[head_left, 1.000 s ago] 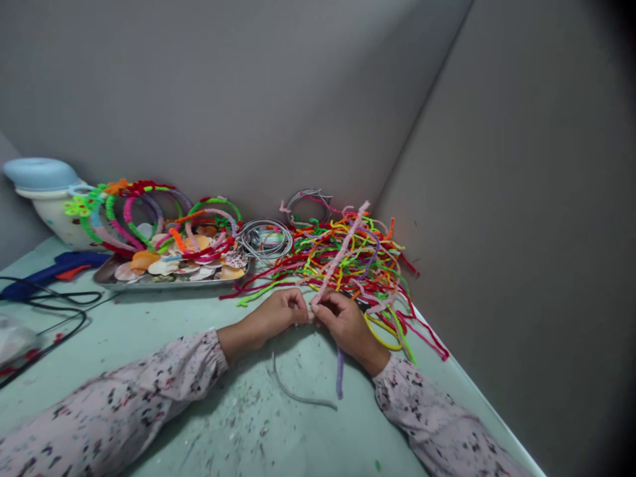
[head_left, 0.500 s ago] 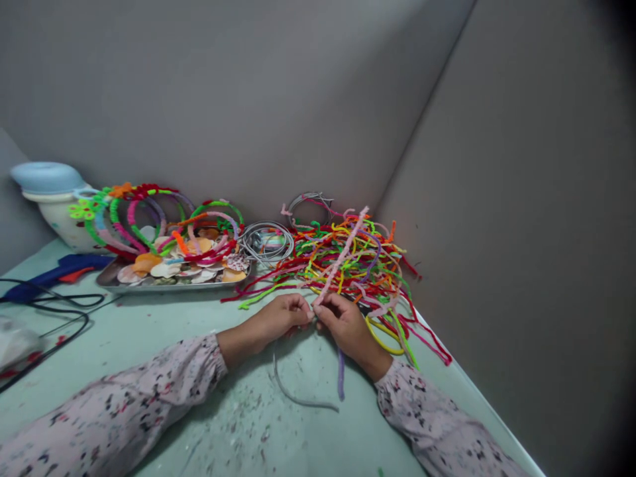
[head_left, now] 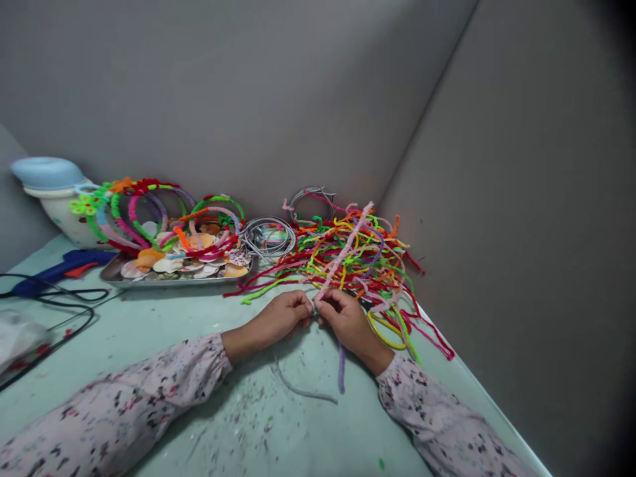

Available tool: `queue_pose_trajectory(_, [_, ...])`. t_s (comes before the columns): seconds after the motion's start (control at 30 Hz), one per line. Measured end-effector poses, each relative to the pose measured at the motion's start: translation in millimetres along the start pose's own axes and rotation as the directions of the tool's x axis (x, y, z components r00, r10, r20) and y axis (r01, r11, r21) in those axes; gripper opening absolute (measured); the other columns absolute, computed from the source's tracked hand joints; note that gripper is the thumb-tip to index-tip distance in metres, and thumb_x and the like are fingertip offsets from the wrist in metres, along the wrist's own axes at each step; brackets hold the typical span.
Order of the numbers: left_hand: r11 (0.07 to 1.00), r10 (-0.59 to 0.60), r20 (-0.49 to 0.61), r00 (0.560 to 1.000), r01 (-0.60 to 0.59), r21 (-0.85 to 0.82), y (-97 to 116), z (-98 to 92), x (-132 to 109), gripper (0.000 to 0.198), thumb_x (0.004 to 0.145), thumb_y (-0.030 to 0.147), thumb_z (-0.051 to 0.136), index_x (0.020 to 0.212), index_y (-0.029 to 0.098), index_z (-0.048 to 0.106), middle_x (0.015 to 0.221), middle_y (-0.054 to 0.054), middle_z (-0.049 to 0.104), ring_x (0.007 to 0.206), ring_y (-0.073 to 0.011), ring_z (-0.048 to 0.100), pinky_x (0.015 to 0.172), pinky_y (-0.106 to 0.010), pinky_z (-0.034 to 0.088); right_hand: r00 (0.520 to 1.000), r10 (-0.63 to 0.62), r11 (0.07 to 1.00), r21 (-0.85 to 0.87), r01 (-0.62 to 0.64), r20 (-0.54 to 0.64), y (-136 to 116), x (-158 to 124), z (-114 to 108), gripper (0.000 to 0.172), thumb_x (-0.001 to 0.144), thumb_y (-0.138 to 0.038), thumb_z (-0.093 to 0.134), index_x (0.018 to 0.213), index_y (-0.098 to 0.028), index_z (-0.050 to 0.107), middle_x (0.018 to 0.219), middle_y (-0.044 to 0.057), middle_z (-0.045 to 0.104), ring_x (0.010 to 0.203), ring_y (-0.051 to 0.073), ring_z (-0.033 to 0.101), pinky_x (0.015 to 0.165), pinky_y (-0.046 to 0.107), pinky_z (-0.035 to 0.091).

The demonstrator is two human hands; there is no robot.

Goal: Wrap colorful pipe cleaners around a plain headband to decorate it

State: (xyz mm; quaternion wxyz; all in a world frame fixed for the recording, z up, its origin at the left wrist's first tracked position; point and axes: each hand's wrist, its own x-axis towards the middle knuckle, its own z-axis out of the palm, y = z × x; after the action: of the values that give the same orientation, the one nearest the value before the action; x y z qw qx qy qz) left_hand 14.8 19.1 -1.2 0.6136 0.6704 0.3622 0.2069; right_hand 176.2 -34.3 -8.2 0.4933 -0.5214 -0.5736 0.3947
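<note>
A pink pipe cleaner [head_left: 344, 253] rises at a slant from between my fingertips. My right hand [head_left: 344, 321] pinches its lower end between thumb and fingers. Tip to tip with it, my left hand [head_left: 282, 319] is closed too, and a grey wire [head_left: 301, 392] curves down from beneath it over the table. What the left fingers grip is mostly hidden, but the wire seems to lead into them. Below my right palm a purple pipe cleaner [head_left: 341, 371] hangs or lies, its upper part covered by the hand.
Beyond my hands lies a tangled heap of pipe cleaners [head_left: 318, 255]. Coiled wire [head_left: 269, 236] sits beside a metal tray [head_left: 163, 283] of shells with colourful hoops on it. At left are a blue glue gun [head_left: 54, 268], black cable [head_left: 74, 306], and a lidded container [head_left: 59, 209].
Both hands stay together at nearly the same place, with small finger movements. The grey wire has shifted slightly. The whole view has moved a little.
</note>
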Motion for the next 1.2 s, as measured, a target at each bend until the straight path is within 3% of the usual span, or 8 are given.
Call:
queue_pose_trajectory(0.57, [0.980, -0.134, -0.038, 0.990, 0.127, -0.153, 16.9, 3.7, -3.8, 0.014, 0.070, 0.028, 0.054, 0.067, 0.015, 0.052, 0.052, 0.003, 0.050, 0.039, -0.0051, 0.031, 0.040, -0.022, 0.017, 0.997, -0.067, 0.995, -0.082, 0.064, -0.026, -2.0, -2.6, 2.2, 0.014, 0.083, -0.033, 0.057, 0.085, -0.020, 0.062, 0.076, 0.002, 0.063, 0.060, 0.015, 0.057, 0.058, 0.027, 0.047])
queue_pose_trajectory(0.87, [0.966, -0.091, 0.086, 0.992, 0.109, -0.236, 9.5, -3.9, -1.7, 0.014, 0.075, 0.028, 0.056, 0.072, 0.014, 0.055, 0.063, 0.001, 0.054, 0.041, -0.0035, 0.034, 0.040, -0.020, 0.018, 0.999, -0.022, 0.999, -0.032, 0.021, -0.031, -4.5, -1.8, 1.0, 0.014, 0.084, -0.033, 0.056, 0.086, -0.020, 0.060, 0.071, 0.000, 0.060, 0.059, 0.014, 0.056, 0.058, 0.026, 0.046])
queue_pose_trajectory(1.2, [0.963, -0.081, 0.068, 0.994, 0.096, -0.253, 10.9, -5.6, -2.7, 0.011, 0.074, 0.025, 0.056, 0.073, 0.014, 0.056, 0.062, 0.002, 0.053, 0.041, -0.0032, 0.033, 0.038, -0.020, 0.017, 1.000, 0.018, 0.999, 0.027, -0.018, -0.017, -3.7, -0.2, 1.8, 0.013, 0.082, -0.030, 0.058, 0.087, -0.019, 0.059, 0.076, 0.000, 0.060, 0.058, 0.013, 0.056, 0.056, 0.025, 0.046])
